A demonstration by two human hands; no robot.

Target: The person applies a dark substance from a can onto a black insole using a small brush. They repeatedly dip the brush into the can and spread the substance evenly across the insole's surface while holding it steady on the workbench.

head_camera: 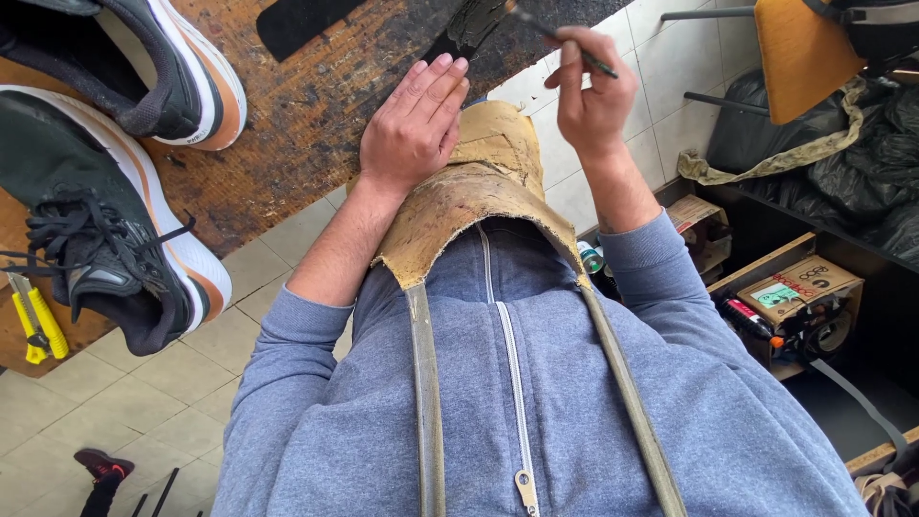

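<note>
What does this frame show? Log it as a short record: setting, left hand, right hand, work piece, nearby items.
setting: worn wooden bench over a tiled floor, seen from above
left hand: lies flat, palm down, on a stained tan apron at the bench edge
right hand: grips a thin brush by its handle
work piece: dark flat strip under the brush tip, wet-looking
nearby items: two black sneakers with white and orange soles, yellow utility knife
</note>
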